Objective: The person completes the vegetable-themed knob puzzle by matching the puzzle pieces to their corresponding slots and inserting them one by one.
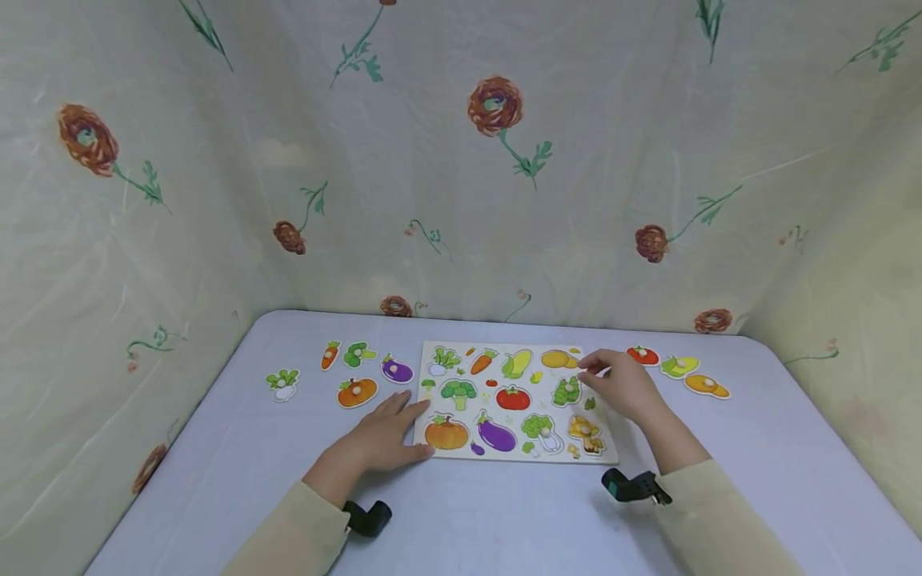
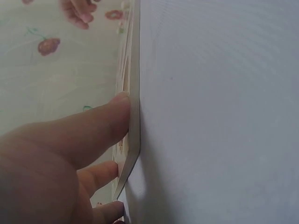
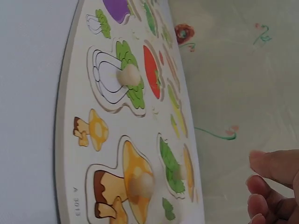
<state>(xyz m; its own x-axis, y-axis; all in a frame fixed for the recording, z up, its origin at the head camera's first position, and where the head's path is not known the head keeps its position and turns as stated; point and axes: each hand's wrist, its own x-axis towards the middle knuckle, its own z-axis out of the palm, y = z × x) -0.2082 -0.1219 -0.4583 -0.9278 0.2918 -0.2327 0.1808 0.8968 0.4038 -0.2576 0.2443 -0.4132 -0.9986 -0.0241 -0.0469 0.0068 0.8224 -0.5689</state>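
Observation:
A white vegetable puzzle board lies on the table. My left hand rests at its left edge with fingers spread, and the thumb touches the rim. Over the upper right corner, by the potato picture, hovers my right hand. Its thumb and fingers bend loosely, and nothing shows between them in the right wrist view. Knobbed pieces sit in the board: a cabbage, mushrooms and a leafy green vegetable.
Left of the board lie loose knobbed pieces: a white radish, carrot, broccoli, eggplant and pumpkin. To the right lie tomato, corn and potato pieces. A flowered curtain surrounds the table.

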